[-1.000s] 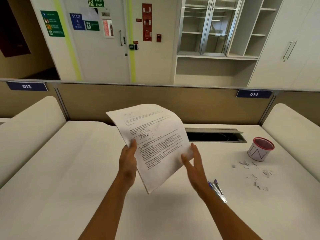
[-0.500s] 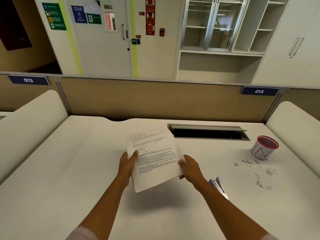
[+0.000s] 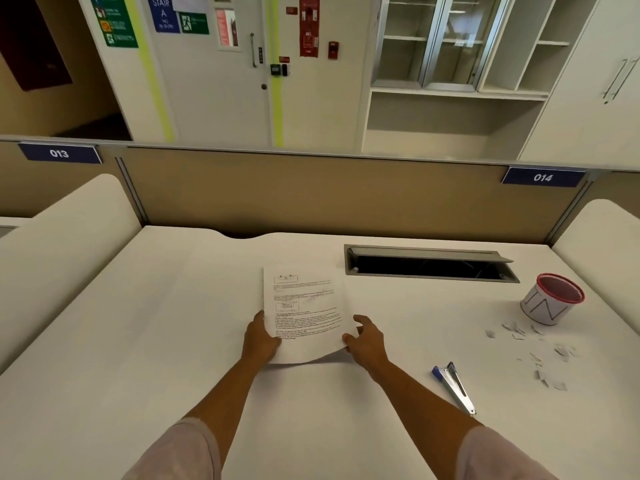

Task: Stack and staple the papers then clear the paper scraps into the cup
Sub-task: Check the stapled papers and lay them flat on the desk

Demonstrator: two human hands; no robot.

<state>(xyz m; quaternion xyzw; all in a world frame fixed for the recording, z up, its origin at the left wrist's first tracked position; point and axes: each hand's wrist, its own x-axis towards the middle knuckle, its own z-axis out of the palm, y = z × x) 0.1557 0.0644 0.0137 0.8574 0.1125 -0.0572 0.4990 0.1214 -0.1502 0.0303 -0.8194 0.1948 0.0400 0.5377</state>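
Note:
A stack of printed papers (image 3: pixel 304 306) lies almost flat in the middle of the white desk (image 3: pixel 138 341), its near edge still curled up a little. My left hand (image 3: pixel 259 337) grips the stack's near left edge. My right hand (image 3: pixel 367 341) holds its near right corner. A blue and silver stapler (image 3: pixel 453 386) lies on the desk to the right of my right forearm. Several small paper scraps (image 3: pixel 540 351) are scattered at the far right. Just beyond them stands a white cup with a red rim (image 3: pixel 550 303).
An open cable slot with a raised metal flap (image 3: pixel 429 265) is cut into the desk behind the papers. A tan partition (image 3: pixel 311 199) closes off the back. Rounded white dividers (image 3: pixel 62 237) rise at both sides of the desk.
Both hands have lowered the papers from mid-air down onto the desk and turned them square to me. My right hand, open a second ago, now holds the stack's corner.

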